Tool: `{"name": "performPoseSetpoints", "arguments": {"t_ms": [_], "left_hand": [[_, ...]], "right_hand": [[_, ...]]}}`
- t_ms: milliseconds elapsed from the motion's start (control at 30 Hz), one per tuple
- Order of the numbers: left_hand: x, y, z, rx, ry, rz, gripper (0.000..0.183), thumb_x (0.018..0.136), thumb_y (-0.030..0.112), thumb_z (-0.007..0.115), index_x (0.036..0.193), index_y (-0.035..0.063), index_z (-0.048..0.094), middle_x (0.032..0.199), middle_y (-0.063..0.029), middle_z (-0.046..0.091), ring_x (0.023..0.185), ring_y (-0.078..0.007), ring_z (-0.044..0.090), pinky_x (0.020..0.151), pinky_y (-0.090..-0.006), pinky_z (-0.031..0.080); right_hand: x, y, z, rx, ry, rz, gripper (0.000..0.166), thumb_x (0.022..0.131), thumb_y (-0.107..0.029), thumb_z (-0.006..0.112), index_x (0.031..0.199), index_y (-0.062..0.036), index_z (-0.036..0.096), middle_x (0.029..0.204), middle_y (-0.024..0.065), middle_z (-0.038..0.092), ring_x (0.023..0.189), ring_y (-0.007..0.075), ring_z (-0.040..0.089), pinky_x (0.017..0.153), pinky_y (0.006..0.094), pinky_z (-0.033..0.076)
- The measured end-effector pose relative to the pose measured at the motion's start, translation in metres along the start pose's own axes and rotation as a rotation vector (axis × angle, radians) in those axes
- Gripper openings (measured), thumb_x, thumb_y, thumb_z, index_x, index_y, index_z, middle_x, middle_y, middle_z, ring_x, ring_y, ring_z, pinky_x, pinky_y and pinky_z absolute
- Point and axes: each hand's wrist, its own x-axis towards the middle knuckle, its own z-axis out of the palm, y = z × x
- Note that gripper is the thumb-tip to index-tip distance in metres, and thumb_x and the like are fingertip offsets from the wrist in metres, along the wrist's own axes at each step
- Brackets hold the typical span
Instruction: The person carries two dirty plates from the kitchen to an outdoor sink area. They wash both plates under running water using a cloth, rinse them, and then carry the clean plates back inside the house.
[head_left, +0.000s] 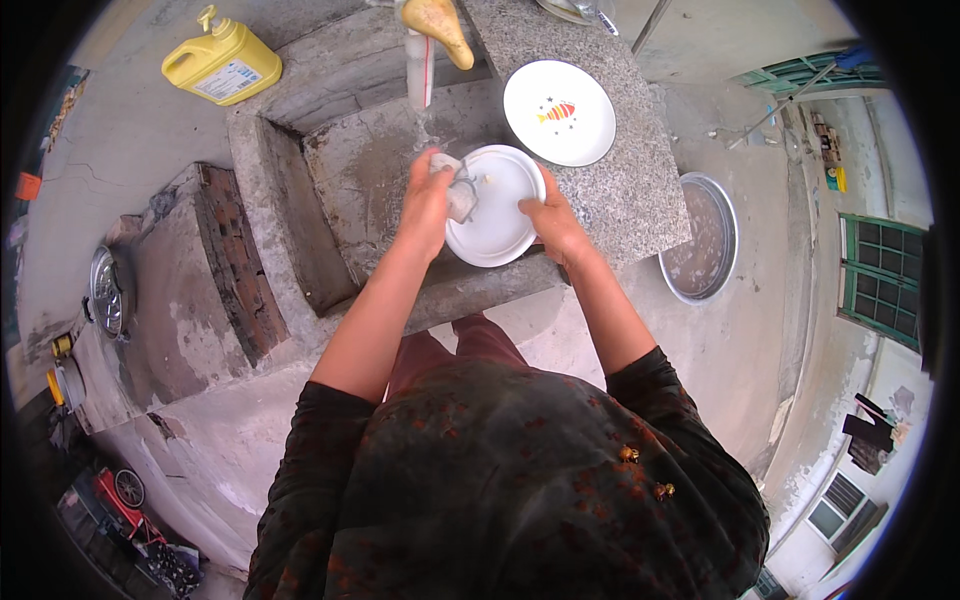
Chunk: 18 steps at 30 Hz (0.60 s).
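A white plate (495, 225) is tilted above the concrete sink (352, 172), its rim ring facing up. My right hand (556, 219) grips the plate by its right edge, thumb over the top. At the opposite side, my left hand (427, 202) holds a pale grey-white cloth (460, 196) against the plate. Water runs from a clear plastic sleeve (420, 71) with a red stripe, just beyond my left hand. A second white plate (559, 135), printed with a striped fish and stars, lies on the granite slab (634, 202) at the right.
A yellow pump jug (223, 64) stands on the ledge at the back left. A yellow gourd-shaped object (441, 28) sits by the water outlet. On the ground at the right rests a metal basin (701, 240) of cloudy water. A brick-edged block (232, 262) adjoins the sink's left.
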Motion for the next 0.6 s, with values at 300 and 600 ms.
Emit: {"name": "performPoseSetpoints", "arguments": {"t_ms": [300,600], "left_hand": [[0.025,0.012,-0.046,1.147,0.290,0.500,0.036,0.080,0.008,0.055,0.115,0.0114,0.053,0.110,-0.0179,0.047,0.098,-0.0344,0.049,0.081,-0.0400,0.043],[0.034,0.037,0.002,1.222,0.272,0.633,0.026,0.085,0.031,0.048,0.102,0.0142,0.058,0.108,-0.0058,0.054,0.100,-0.0282,0.050,0.082,-0.0455,0.035]], "right_hand": [[-0.001,-0.006,0.063,0.046,-0.158,-0.146,0.067,0.072,0.009,0.037,0.135,-0.0123,0.027,0.116,0.0107,0.048,0.097,0.0162,0.052,0.070,0.0265,0.050],[0.002,-0.001,0.081,0.204,-0.186,-0.281,0.067,0.071,0.012,0.038,0.134,-0.0055,0.025,0.122,0.0079,0.044,0.110,0.0135,0.043,0.092,0.0258,0.035]]}}
